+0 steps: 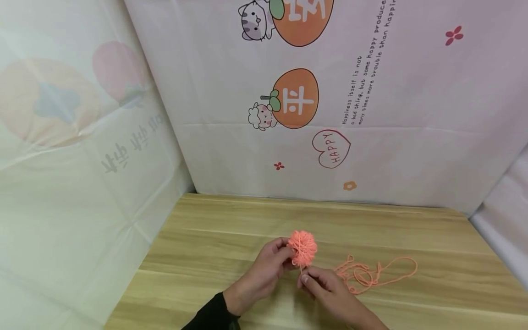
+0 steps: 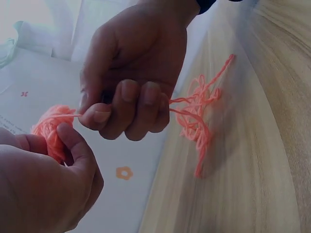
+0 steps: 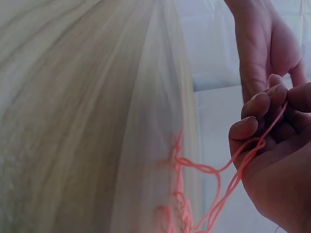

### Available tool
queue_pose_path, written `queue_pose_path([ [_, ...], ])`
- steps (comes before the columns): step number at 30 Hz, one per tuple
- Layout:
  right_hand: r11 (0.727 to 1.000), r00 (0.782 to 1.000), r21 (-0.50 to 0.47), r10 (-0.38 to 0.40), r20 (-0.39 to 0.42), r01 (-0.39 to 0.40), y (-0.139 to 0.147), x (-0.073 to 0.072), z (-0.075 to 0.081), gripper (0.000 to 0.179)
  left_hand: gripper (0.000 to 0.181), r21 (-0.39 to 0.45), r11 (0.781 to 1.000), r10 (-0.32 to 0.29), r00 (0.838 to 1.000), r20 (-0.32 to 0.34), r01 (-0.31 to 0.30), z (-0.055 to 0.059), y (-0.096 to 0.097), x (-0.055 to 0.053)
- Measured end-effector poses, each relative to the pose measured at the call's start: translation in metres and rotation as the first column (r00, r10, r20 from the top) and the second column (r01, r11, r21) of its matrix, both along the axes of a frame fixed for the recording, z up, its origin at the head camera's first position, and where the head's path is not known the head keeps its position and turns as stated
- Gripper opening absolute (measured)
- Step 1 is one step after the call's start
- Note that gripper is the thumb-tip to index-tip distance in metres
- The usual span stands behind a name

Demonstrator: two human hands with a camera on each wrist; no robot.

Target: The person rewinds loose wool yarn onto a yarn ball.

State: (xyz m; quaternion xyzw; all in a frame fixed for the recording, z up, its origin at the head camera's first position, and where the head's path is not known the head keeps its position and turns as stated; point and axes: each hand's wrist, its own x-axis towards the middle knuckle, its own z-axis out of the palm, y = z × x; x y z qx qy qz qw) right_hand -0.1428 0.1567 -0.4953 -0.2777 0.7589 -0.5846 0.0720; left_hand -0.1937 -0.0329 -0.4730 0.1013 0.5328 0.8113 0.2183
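A small ball of coral-orange yarn [image 1: 303, 247] is held up over the table by my left hand [image 1: 266, 270], whose thumb and fingers pinch its left side. My right hand [image 1: 330, 291] pinches a yarn strand [image 2: 73, 115] just below the ball in the head view. In the left wrist view that strand runs taut between the ball and the right thumb and forefinger. More yarn passes through the right palm in the right wrist view and trails down to a loose tangle [image 1: 363, 276]. In the right wrist view the ball is hidden.
The loose tangle lies on the wood-grain table [image 1: 214, 229], right of the hands, with a loop reaching farther right. A white printed sheet [image 1: 396, 160] hangs along the table's back edge. Another pale sheet [image 1: 82, 220] hangs at the left.
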Motion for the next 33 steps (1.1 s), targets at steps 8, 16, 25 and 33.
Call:
queue_pose_path([
  [8,0.999,0.999,-0.014,0.035,0.033,-0.034,0.005,-0.008,-0.008,0.028,0.032,0.001,0.996,-0.093,0.996,-0.002,0.093,0.003,-0.005,0.003],
  [16,0.996,0.993,0.064,-0.070,0.099,0.064,0.009,-0.016,-0.011,0.016,0.023,-0.037,0.974,-0.222,0.975,-0.001,0.222,0.007,-0.011,0.010],
  [25,1.000,0.992,0.020,-0.002,0.124,0.000,0.015,-0.026,-0.015,0.023,0.019,-0.094,0.946,-0.311,0.950,-0.012,0.309,-0.004,-0.024,0.010],
  [33,0.998,0.987,0.016,0.063,0.146,-0.066,0.018,-0.033,-0.011,0.028,0.016,-0.227,0.886,-0.421,0.907,-0.025,0.405,-0.008,-0.035,0.010],
])
